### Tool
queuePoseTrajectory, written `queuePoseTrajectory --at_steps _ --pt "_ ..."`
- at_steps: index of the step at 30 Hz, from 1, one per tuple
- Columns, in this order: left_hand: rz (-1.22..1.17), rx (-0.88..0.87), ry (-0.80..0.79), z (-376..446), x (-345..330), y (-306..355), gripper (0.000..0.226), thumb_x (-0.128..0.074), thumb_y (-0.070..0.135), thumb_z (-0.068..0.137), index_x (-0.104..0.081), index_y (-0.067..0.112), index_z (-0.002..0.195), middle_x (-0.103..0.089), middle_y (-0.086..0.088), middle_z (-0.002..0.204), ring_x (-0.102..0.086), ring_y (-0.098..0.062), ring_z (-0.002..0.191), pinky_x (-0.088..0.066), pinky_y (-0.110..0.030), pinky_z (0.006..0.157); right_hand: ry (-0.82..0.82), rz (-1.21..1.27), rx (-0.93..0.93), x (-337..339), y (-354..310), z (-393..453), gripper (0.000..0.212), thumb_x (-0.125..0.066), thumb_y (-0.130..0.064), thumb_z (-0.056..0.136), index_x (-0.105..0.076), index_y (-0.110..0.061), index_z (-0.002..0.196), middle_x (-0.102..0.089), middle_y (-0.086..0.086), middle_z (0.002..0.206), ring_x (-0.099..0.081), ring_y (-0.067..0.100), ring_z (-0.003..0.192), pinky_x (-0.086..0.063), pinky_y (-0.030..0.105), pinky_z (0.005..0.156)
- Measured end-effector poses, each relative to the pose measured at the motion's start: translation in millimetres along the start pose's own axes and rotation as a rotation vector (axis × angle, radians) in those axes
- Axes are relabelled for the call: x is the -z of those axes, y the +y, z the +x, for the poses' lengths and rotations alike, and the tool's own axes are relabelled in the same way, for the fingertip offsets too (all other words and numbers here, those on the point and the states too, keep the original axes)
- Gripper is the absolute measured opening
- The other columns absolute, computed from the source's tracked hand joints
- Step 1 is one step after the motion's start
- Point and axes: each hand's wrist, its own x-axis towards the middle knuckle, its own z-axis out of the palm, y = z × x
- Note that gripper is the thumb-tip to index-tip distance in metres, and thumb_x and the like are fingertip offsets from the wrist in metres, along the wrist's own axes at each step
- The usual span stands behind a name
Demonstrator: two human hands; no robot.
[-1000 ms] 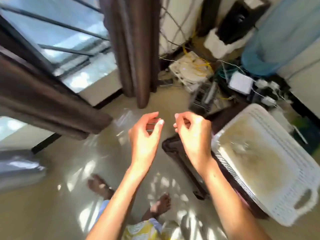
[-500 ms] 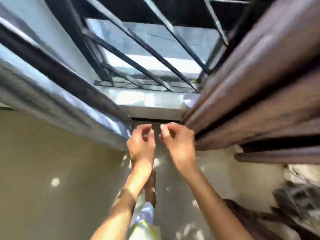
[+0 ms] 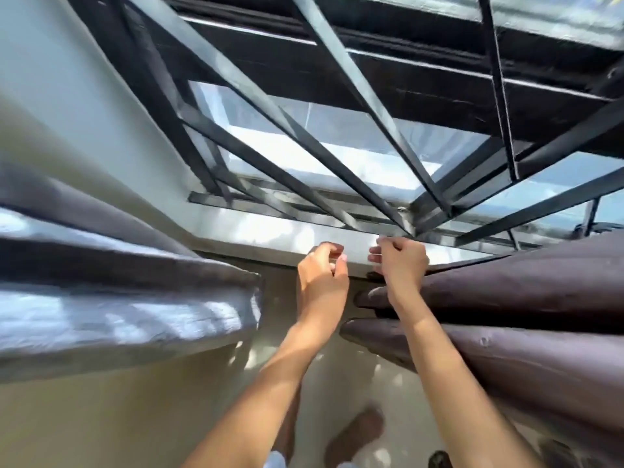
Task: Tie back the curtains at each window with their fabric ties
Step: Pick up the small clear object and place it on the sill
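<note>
The window point(image 3: 337, 157) with its dark metal bars point(image 3: 304, 143) fills the upper part of my view, and the pale sill point(image 3: 270, 231) runs below it. On my left hangs the grey curtain point(image 3: 118, 298), and on my right the brown curtain point(image 3: 506, 315). Both hang in loose folds, and I see no fabric tie around either of them, so I judge the tying here is not yet done and nearly all is left. The long axis of each curtain runs along its folds, and in my view the lower ends point toward the middle, near my hands.

My left hand point(image 3: 322, 278) is in front of the sill, fingers curled with the thumb near them; I cannot tell if it pinches something thin. My right hand point(image 3: 400, 265) is just beside the top fold of the brown curtain, fingers curled also, and I cannot tell if it holds a tie.
</note>
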Motion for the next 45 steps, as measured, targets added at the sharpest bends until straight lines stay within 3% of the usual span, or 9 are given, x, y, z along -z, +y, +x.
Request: queuePoseTrajectory --at_steps 3,8,12,18,25,32,38,40,45 --pt "0.034 0.022 -0.046 10 -30 -4 0.014 -0.056 0.017 0.091 -0.066 0.014 0.100 -0.065 -0.001 0.091 -0.061 -0.013 0.081 -0.039 -0.011 0.068 0.054 0.156 -0.169 24 19 37 0.017 -0.052 -0.009 0.094 -0.066 -0.001 0.088 -0.067 0.009 0.073 -0.063 0.015 0.057 -0.050 0.027 0.049" --pt "0.152 0.030 -0.108 33 -92 -23 0.020 -0.055 0.017 0.092 -0.065 0.006 0.105 -0.067 -0.011 0.100 -0.061 -0.024 0.094 -0.047 -0.032 0.085 0.079 0.238 -0.383 52 57 99 0.018 -0.048 -0.006 0.094 -0.055 -0.005 0.077 -0.063 0.012 0.084 -0.057 0.016 0.057 -0.046 0.027 0.046" --pt "0.204 0.076 -0.124 58 -147 -45 0.024 -0.051 0.019 0.095 -0.064 0.003 0.105 -0.065 -0.012 0.103 -0.060 -0.026 0.096 -0.045 -0.036 0.086 0.006 0.228 -0.491 60 91 147 0.022 -0.048 -0.007 0.096 -0.054 0.002 0.115 -0.062 0.022 0.109 -0.066 0.033 0.085 -0.046 0.029 0.049" --pt "0.201 0.147 -0.087 85 -208 -82 0.034 -0.057 0.029 0.092 -0.067 -0.002 0.081 -0.068 -0.017 0.088 -0.060 -0.030 0.086 -0.041 -0.037 0.079 -0.051 0.005 -0.384 44 136 192 0.030 -0.076 -0.022 0.080 -0.062 -0.002 0.099 -0.068 0.014 0.091 -0.067 0.024 0.074 -0.054 0.032 0.059" --pt "0.099 0.172 0.033 100 -233 -95 0.015 -0.069 0.012 0.081 -0.070 0.000 0.090 -0.069 -0.014 0.093 -0.061 -0.027 0.090 -0.041 -0.027 0.081 -0.023 -0.054 -0.232 17 156 194 0.019 -0.072 -0.015 0.084 -0.065 -0.008 0.100 -0.069 0.014 0.096 -0.071 0.027 0.074 -0.060 0.040 0.074" --pt "0.075 0.186 0.053 59 -188 -95 0.007 -0.064 0.004 0.073 -0.071 0.001 0.076 -0.071 -0.012 0.077 -0.061 -0.022 0.073 -0.032 -0.018 0.060 -0.068 -0.111 -0.199 24 154 140 0.006 -0.067 -0.002 0.084 -0.067 0.000 0.079 -0.065 0.009 0.055 -0.067 0.017 0.050 -0.057 0.027 0.050" --pt "-0.003 0.332 0.092 -31 -79 -100 0.008 -0.071 0.005 0.074 -0.071 0.003 0.082 -0.067 -0.006 0.069 -0.061 -0.017 0.066 -0.037 -0.003 0.054 -0.239 -0.154 -0.133 26 142 17 0.014 -0.066 -0.006 0.085 -0.071 -0.002 0.072 -0.068 0.012 0.057 -0.068 0.018 0.051 -0.059 0.031 0.051" --pt "0.022 0.353 0.107 -63 -38 -101 0.008 -0.073 0.006 0.073 -0.071 0.004 0.080 -0.067 -0.003 0.068 -0.064 -0.017 0.068 -0.043 -0.007 0.061 -0.290 -0.133 -0.133 27 137 -30 0.015 -0.067 -0.006 0.084 -0.072 0.001 0.072 -0.069 0.015 0.060 -0.065 0.017 0.048 -0.056 0.030 0.051" --pt "-0.007 0.347 0.117 -128 34 -97 0.008 -0.075 0.002 0.073 -0.071 0.002 0.079 -0.067 -0.005 0.065 -0.057 -0.006 0.056 -0.040 -0.003 0.052 -0.346 -0.042 -0.121 40 134 -125 0.017 -0.068 -0.006 0.083 -0.072 -0.005 0.067 -0.067 0.010 0.056 -0.063 0.015 0.049 -0.056 0.028 0.049"
